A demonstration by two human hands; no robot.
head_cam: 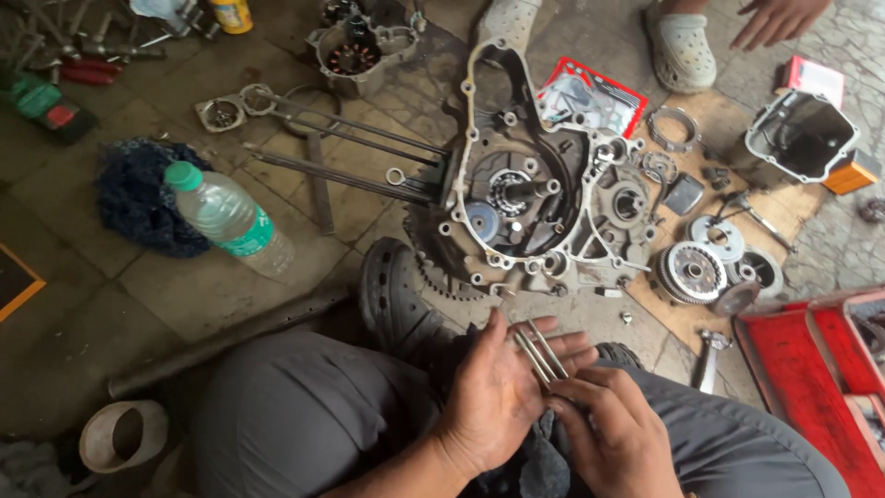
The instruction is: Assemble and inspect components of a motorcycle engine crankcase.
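I see the engine case on the floor at twelve o'clock of my hands. My left hand lies open-palmed under thin metal rods; my right hand pinches their lower ends.

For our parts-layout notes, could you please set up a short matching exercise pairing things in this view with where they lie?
Things:
1. plastic water bottle
2. thin metal rods
3. red tray
4. clutch pieces

Places:
A. on the cardboard, right of the engine case
B. across the open left hand
C. lying beside the dark rag
D. at the frame's right edge

Pairs: 1-C, 2-B, 3-D, 4-A
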